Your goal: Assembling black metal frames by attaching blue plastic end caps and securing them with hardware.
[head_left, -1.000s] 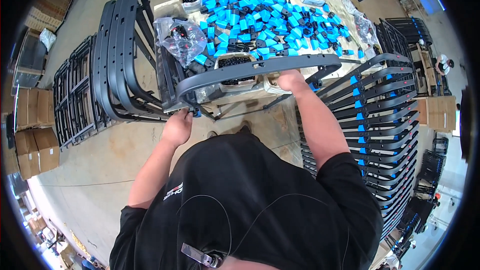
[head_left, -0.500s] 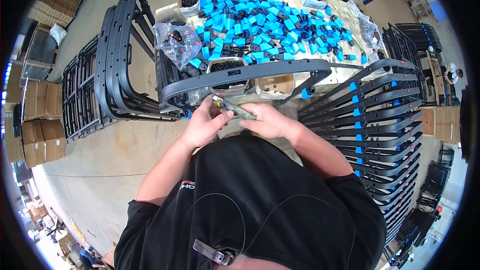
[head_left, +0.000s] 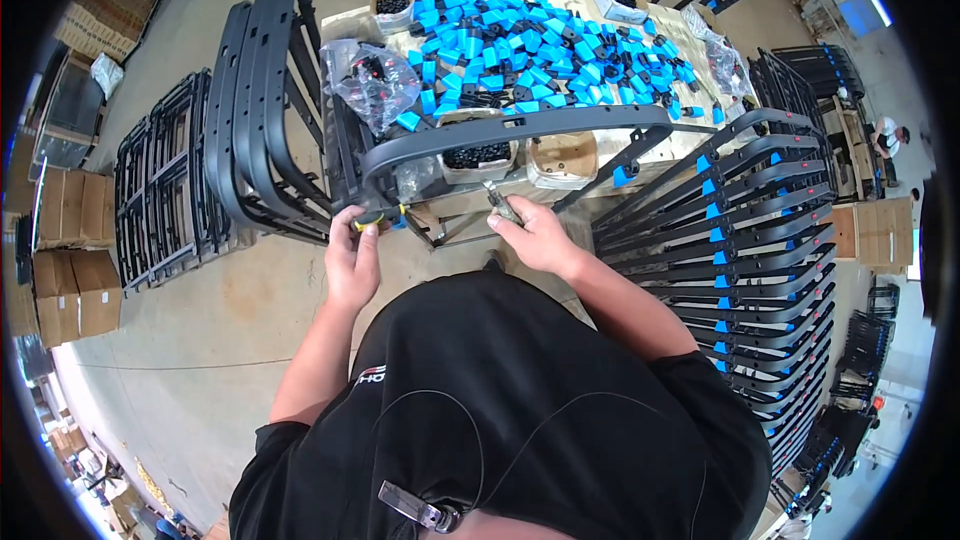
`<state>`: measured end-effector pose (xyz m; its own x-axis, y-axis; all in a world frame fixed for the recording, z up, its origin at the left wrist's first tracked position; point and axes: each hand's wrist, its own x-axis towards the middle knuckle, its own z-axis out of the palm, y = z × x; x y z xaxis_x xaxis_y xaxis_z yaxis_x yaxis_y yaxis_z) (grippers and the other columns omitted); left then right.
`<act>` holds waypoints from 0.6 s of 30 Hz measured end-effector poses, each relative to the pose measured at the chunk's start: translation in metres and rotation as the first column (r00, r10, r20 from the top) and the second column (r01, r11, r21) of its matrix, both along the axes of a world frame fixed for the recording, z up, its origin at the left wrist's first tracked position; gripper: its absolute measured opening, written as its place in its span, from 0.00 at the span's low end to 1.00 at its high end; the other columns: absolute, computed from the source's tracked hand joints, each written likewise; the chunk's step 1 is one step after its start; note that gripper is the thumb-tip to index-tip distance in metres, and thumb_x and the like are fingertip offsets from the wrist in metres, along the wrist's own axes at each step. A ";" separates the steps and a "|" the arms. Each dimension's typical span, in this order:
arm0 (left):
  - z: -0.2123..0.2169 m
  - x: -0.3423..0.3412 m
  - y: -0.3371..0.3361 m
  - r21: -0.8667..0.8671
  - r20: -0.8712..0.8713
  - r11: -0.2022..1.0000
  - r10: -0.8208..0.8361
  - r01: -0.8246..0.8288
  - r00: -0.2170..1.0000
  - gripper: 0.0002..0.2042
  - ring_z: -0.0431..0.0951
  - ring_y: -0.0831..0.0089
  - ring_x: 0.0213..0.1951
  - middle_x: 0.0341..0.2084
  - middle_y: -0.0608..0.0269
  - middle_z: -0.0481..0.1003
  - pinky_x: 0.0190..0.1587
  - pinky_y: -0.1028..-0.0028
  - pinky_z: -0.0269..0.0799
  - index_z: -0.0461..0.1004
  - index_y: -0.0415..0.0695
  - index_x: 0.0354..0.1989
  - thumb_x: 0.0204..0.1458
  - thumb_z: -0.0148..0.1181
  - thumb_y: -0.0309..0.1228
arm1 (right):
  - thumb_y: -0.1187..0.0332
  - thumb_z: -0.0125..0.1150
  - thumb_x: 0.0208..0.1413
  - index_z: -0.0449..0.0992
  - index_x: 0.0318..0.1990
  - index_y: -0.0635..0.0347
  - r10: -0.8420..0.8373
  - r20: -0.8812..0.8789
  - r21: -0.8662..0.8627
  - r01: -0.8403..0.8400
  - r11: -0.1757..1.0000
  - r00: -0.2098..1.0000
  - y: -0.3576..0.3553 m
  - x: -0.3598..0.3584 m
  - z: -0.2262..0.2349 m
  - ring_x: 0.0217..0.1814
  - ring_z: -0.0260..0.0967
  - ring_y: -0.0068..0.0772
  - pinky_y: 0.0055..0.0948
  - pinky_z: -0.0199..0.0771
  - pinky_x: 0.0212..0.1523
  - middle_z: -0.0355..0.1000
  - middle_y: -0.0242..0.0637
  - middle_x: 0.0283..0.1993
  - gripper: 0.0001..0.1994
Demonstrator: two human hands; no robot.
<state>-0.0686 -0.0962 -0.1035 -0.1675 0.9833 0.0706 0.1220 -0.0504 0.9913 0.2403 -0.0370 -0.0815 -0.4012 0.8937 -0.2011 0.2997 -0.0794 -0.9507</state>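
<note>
My left hand (head_left: 352, 258) is closed around a short black-and-yellow piece (head_left: 382, 216), whose kind I cannot make out. To the right, my right hand (head_left: 538, 237) grips a grey-green handled tool (head_left: 504, 207) with a light metal tip pointing up and away from me. The two hands are apart. Beyond them, a curved black metal frame (head_left: 520, 126) stands upright at the table's near edge, a blue piece (head_left: 621, 176) at its right leg. Just behind it are a box of small black parts (head_left: 476, 157) and a cardboard box (head_left: 563, 157) with its brown bottom showing.
The wooden table (head_left: 712, 130) bears a heap of blue and black plastic pieces (head_left: 540, 50) and a clear bag (head_left: 375, 90). Black metal frames (head_left: 255, 110) stand at the left; a long row of curved black frames (head_left: 770, 280) lines the right. Cardboard boxes (head_left: 75, 280) are stacked far left.
My hands were together around the grey-green tool. They have moved apart, the left going left with the black-and-yellow piece, the right keeping the tool. My view has shifted slightly.
</note>
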 end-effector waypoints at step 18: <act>-0.089 -0.043 0.019 -0.390 0.421 0.912 0.295 -0.123 0.858 0.10 0.65 0.80 0.22 0.25 0.68 0.68 0.23 0.77 0.62 0.63 0.44 0.48 0.66 0.56 0.33 | 0.55 0.62 0.60 0.73 0.39 0.66 -0.087 0.391 -0.031 0.107 0.994 0.916 -0.097 -0.062 -0.018 0.34 0.71 0.43 0.41 0.71 0.39 0.73 0.50 0.32 0.18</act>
